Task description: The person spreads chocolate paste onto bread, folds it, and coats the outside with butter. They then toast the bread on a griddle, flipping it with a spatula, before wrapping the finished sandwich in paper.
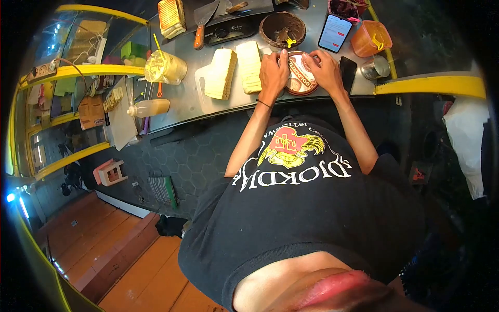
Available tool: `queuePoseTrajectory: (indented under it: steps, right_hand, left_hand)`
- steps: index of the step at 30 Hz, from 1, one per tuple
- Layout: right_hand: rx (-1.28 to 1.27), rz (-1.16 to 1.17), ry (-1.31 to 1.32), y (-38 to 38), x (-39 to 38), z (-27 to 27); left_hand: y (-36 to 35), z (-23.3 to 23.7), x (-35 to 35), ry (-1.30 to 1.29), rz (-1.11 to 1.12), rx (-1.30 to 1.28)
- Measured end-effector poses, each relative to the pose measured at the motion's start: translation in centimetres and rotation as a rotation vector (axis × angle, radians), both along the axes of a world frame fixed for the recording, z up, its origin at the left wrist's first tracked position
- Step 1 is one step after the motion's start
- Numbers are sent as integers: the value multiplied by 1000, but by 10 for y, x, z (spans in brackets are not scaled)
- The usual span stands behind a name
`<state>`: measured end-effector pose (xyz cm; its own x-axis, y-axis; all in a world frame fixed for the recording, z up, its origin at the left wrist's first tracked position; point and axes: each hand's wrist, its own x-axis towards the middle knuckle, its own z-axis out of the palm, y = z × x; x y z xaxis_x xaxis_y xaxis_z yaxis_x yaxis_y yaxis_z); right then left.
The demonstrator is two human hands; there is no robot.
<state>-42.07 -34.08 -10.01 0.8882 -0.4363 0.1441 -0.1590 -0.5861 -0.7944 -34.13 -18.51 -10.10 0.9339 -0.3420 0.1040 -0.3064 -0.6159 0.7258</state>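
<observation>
Both my hands grip a round tub point(302, 78) with a brown and cream printed lid, standing at the counter's near edge. My left hand point(274, 74) is closed on its left side, with the thumb at the far rim. Around its right side my right hand point(326, 73) is curled, fingers bent over the edge. Just left of my left hand is a pale bread loaf point(249, 67). A second loaf point(221, 74) rests on a white cutting board point(202, 86). Beyond the tub stands a bowl of dark brown spread point(282, 31) with a yellow handle in it.
A lit phone point(335, 33) leans near an orange container point(370, 38). A metal tin point(375, 67) and a dark phone point(348, 74) are at right. A cream-filled tub point(165, 67), squeeze bottle point(149, 108), spatula point(206, 22) and toasted bread point(171, 17) are left. Yellow frames point(431, 86) edge the counter.
</observation>
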Motion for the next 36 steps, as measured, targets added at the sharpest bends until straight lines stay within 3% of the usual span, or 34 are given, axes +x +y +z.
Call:
queuePoseTrajectory:
  steps: [8, 14, 18, 20, 21, 34, 36]
  right_hand:
    - [-175, -38, -139, 8, 3, 11]
    - [-31, -19, -94, 0, 16, 0]
    - [117, -56, 177, 5, 30, -5]
    - [301, -94, 134, 8, 32, -17]
    - [278, -78, 132, 8, 29, -16]
    - [193, -37, 89, -1, 36, -34]
    - [268, -95, 98, 3, 36, -31]
  left_hand:
    - [3, 2, -2, -66, -33, 7]
    - [1, 0, 3, 25, -33, 9]
    - [0, -9, 3, -27, 6, -73]
    - [2, 0, 1, 60, 41, -113]
    - [3, 5, 1, 146, 43, -127]
    - [5, -11, 5, 119, 63, -313]
    - [6, -13, 6, 75, 50, -297]
